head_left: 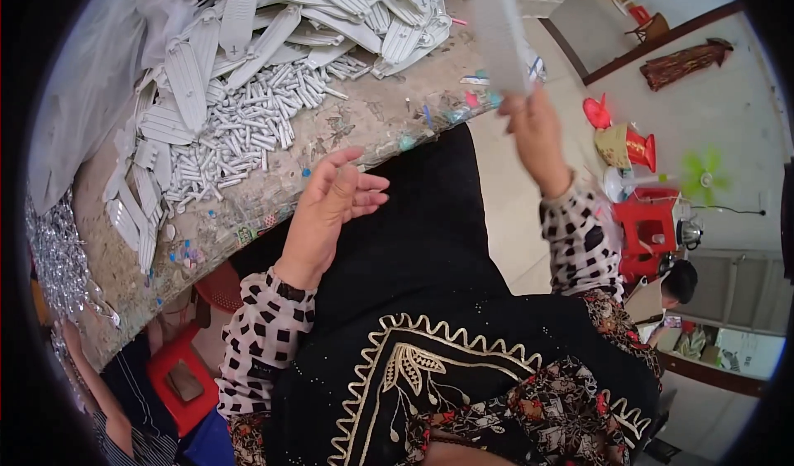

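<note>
My right hand [538, 139] is raised past the table's edge, closed on the lower end of a long, flat white plastic piece [501, 36], which is smeared by motion. Over my lap, close to the table's front edge, my left hand [322, 214] is held with fingers apart and nothing in it. On the worn table [356, 123] lies a heap of long white ribbed plastic pieces [265, 48] with rounded ends. Many small white cylindrical pegs [240, 135] are spread beside that heap, on its near side.
Clear plastic sheeting [91, 110] and silvery tinsel-like strands [62, 259] are at the left. Another person's arm [95, 379] shows at lower left by a red stool [184, 383]. At right are a green-bladed fan [703, 176], a red stool [645, 230] and another person [674, 288].
</note>
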